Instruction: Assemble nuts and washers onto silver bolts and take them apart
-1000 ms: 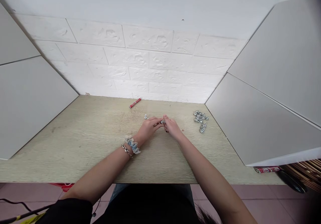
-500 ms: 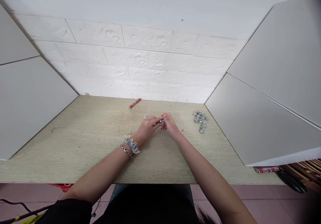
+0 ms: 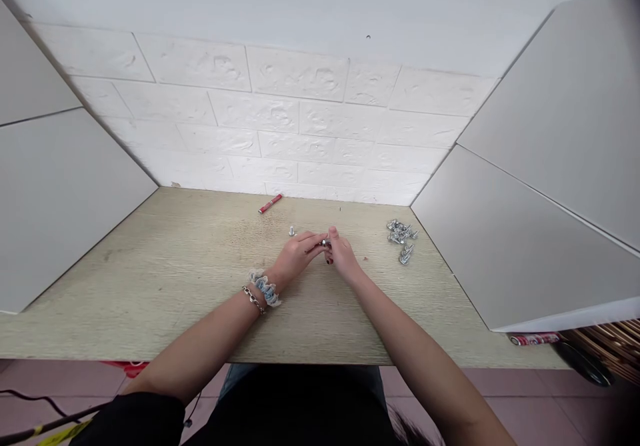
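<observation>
Both my hands meet over the middle of the table. My left hand (image 3: 296, 254) is closed, its fingertips pinching a small shiny metal bolt (image 3: 326, 242). From the right, my right hand (image 3: 341, 251) closes on the same bolt, thumb raised along it and fingers curled beneath. Much of the bolt is covered by fingers, so whether a nut or washer sits on it cannot be made out. Just beyond my left hand a single bolt (image 3: 292, 231) stands upright on its head. A pile of loose silver bolts (image 3: 400, 233) lies to the right of my right hand.
A red tube-shaped stick (image 3: 271, 203) lies near the white brick-patterned wall (image 3: 280, 116). Pale panels (image 3: 505, 233) border the wooden table (image 3: 200, 253) on both sides. At the right edge are another red tube (image 3: 535, 339), a dark oval object (image 3: 583, 363) and a wicker item (image 3: 613, 346).
My right thumb and fingers have shifted on the bolt, the thumb now pointing up more. My left hand keeps its hold. The whole view has moved slightly.
</observation>
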Action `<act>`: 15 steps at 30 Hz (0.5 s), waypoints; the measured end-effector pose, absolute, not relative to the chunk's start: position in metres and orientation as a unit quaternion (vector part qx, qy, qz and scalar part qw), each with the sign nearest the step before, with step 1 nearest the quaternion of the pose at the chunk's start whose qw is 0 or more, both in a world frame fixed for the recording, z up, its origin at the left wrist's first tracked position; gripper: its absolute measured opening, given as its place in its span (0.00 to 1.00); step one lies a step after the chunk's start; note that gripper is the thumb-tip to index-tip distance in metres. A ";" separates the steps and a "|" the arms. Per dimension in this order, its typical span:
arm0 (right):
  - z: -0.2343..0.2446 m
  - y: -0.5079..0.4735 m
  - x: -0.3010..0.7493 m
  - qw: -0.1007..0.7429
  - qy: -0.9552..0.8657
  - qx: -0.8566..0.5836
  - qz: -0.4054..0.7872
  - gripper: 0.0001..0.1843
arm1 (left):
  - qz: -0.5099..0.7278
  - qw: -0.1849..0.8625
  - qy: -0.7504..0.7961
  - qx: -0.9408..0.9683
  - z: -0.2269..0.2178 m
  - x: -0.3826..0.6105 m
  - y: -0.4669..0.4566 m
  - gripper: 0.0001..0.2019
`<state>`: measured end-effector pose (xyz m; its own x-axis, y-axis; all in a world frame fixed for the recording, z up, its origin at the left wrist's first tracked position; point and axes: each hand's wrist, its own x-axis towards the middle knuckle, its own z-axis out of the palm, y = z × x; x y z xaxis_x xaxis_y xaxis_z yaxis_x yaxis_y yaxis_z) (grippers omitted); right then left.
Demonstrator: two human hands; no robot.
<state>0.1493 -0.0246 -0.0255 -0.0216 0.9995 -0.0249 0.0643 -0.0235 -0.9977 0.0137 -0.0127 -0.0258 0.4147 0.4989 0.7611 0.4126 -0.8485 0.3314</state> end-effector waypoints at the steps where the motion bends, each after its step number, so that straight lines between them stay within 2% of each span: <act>1: -0.024 -0.024 0.150 0.472 -0.515 -0.512 0.500 0.31 | 0.466 0.045 0.273 0.840 -0.026 0.013 -0.012 0.12; 7: -0.019 -0.024 0.151 0.503 -0.535 -0.470 0.490 0.25 | 0.486 0.060 0.298 0.819 -0.027 0.013 -0.007 0.11; 15: -0.015 -0.025 0.152 0.512 -0.557 -0.446 0.479 0.19 | 0.470 0.135 0.381 0.785 -0.018 0.013 -0.008 0.11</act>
<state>0.1517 -0.0249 -0.0154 -0.0775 0.9866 0.1437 0.0058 0.1445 -0.9895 0.0126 -0.0078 -0.0184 0.2678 0.7244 0.6352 0.4701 -0.6738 0.5702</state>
